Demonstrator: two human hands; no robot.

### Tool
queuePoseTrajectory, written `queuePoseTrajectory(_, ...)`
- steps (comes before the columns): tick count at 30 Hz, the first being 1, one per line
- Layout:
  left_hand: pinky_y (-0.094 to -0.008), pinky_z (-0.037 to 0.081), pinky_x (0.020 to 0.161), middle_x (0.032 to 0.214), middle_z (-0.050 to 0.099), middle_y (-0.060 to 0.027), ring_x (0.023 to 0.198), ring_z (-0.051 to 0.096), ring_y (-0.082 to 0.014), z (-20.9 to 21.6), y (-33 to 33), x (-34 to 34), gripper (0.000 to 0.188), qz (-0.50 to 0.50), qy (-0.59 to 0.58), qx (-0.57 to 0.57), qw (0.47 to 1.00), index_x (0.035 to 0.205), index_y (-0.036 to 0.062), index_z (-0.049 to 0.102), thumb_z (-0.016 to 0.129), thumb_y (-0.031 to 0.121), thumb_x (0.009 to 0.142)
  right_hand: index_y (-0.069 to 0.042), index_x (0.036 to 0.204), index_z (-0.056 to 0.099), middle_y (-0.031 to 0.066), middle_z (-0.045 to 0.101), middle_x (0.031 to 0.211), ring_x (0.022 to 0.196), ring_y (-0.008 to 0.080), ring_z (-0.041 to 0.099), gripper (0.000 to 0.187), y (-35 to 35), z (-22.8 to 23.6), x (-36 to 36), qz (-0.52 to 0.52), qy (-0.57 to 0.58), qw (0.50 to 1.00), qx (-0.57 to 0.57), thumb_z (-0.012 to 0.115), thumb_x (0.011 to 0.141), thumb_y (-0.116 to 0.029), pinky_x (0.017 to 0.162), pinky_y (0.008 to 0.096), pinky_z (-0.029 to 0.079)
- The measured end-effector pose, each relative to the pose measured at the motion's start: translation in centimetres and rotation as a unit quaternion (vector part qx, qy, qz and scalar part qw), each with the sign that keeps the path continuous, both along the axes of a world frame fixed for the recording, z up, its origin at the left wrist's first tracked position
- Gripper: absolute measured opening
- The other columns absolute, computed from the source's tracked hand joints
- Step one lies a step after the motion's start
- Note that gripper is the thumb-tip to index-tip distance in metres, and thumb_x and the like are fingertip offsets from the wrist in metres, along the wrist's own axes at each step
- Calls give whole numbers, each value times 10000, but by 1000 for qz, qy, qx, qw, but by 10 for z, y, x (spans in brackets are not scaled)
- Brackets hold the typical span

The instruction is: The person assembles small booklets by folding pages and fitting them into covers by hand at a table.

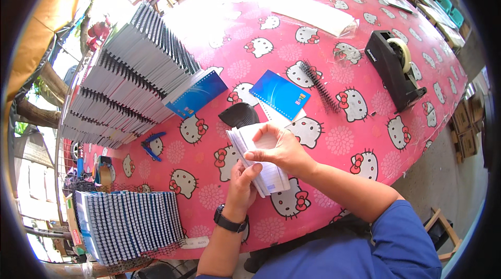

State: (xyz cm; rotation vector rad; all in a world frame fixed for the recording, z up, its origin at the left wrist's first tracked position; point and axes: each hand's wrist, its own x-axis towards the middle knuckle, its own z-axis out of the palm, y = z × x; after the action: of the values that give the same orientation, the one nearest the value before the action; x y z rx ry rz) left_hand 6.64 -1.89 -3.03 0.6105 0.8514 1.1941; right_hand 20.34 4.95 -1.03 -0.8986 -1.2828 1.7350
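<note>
Between my two hands is a small stack of white paper sheets (279, 177), fanned a little at its left edge. My left hand (242, 182) is closed round the stack's lower left side, thumb on top. My right hand (287, 151) curls over the upper part, thumb and forefinger pinching the sheets. Just beyond lies a dark, rounded black object (238, 115) whose kind I cannot make out. A blue cover (280, 93) with punched holes rests on white sheets to its right. A black binding coil (319, 87) lies farther right.
Tall piles of coil-bound notebooks (130, 78) stand at the left, a blue cover (201, 93) beside them. More bound notebooks (130, 221) stand near left. Blue-handled pliers (153, 146), a black tape dispenser (394, 70) and white sheets in plastic (313, 15) lie on the pink patterned tablecloth (339, 140).
</note>
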Motion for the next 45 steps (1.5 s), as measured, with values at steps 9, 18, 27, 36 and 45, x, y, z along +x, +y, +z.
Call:
queuePoseTrajectory(9, -298, 477, 819, 1059, 560, -105, 940, 576, -151, 2, 0, -2, 427, -1, 14, 3, 1000, 1170, -26, 430, 581, 171, 822, -51, 885, 532, 29, 590, 828, 776, 85, 547, 465, 0, -2, -1, 4, 22, 1000, -7, 827, 648, -321, 670, 232, 459)
queuePoseTrajectory(18, -299, 476, 820, 1060, 555, -113, 938, 576, -159, 3, 0, 0, 443, -5, 35, 3, 999, 1172, -36, 427, 575, 191, 822, -52, 887, 536, 28, 593, 840, 774, 81, 548, 451, 1, 1, 1, 2, 23, 1000, -1, 824, 653, -308, 676, 231, 459)
queuePoseTrajectory(27, -359, 500, 847, 1121, 529, -142, 998, 578, -219, 7, 1, 3, 655, 16, 60, 23, 998, 1244, -52, 360, 594, 360, 792, -64, 979, 521, 44, 578, 930, 846, 104, 542, 353, 0, -3, 0, 0, -1, 999, 37, 745, 741, -198, 743, 254, 451)
queuePoseTrajectory(36, -326, 493, 831, 1101, 544, -120, 980, 576, -183, 18, 2, 1, 602, 23, 106, 54, 993, 1240, -38, 379, 657, 237, 782, -89, 994, 594, 10, 572, 935, 935, 108, 523, 186, 2, 2, 4, 73, 99, 992, 5, 628, 818, -138, 838, 277, 431)
queuePoseTrajectory(45, -281, 466, 847, 1079, 568, -87, 966, 571, -139, 12, 2, 0, 492, -1, 82, 37, 996, 1187, -22, 443, 686, 69, 770, -90, 897, 553, -5, 568, 883, 836, 88, 526, 383, 2, 3, 5, 63, 5, 998, 25, 803, 683, -286, 738, 251, 443)
